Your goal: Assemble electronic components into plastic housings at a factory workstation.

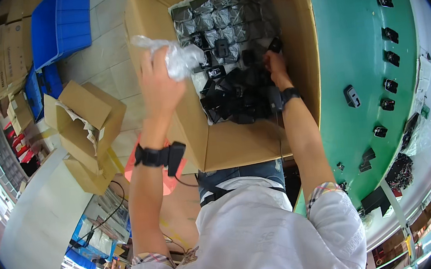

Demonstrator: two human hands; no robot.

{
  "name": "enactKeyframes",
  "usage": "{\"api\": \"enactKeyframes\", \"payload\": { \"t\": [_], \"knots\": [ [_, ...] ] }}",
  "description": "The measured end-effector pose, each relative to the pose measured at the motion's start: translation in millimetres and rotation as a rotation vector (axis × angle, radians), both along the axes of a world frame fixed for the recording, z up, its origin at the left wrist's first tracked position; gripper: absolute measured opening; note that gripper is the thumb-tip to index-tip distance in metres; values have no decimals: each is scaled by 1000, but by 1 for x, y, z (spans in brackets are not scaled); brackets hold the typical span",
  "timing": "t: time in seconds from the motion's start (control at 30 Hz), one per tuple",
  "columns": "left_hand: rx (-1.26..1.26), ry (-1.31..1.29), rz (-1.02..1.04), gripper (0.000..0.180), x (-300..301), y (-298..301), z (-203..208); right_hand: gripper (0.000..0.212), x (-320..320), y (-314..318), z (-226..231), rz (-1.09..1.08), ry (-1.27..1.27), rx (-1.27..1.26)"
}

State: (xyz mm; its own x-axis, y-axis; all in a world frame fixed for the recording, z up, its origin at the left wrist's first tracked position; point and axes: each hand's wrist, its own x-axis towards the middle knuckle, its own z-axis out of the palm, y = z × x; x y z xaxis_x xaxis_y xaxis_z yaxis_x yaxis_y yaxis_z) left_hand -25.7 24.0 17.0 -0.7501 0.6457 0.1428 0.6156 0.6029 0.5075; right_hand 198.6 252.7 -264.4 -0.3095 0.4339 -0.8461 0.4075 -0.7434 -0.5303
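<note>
Below me a large open cardboard box [243,144] holds rows of dark parts wrapped in clear plastic [223,19]. Toward its near side lies a loose heap of black plastic parts [241,99]. My left hand [162,85] is closed around crumpled clear plastic bags [183,58] above the box's left wall. Inside the box at the right, my right hand [277,66] grips a small black plastic part [274,45] between thumb and fingers. That part's exact kind cannot be made out.
On the right, a green table [348,135] carries a spaced row of small black parts [389,35] and a grey device [352,96]. To the left stand an open empty carton [86,122] and a blue bin [62,29]. A cable hangs from my left wrist strap [159,157].
</note>
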Motion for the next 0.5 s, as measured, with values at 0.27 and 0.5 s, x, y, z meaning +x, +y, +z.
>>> {"api": "enactKeyframes", "payload": {
  "t": [0.27,0.5],
  "knots": [
    [57,279,223,52,-32,5,-41,25,-27,-14,-2,327,-240,148],
    [2,119,275,53,-24,15,-42,22,8,0,-6,71,-50,58]
  ]
}}
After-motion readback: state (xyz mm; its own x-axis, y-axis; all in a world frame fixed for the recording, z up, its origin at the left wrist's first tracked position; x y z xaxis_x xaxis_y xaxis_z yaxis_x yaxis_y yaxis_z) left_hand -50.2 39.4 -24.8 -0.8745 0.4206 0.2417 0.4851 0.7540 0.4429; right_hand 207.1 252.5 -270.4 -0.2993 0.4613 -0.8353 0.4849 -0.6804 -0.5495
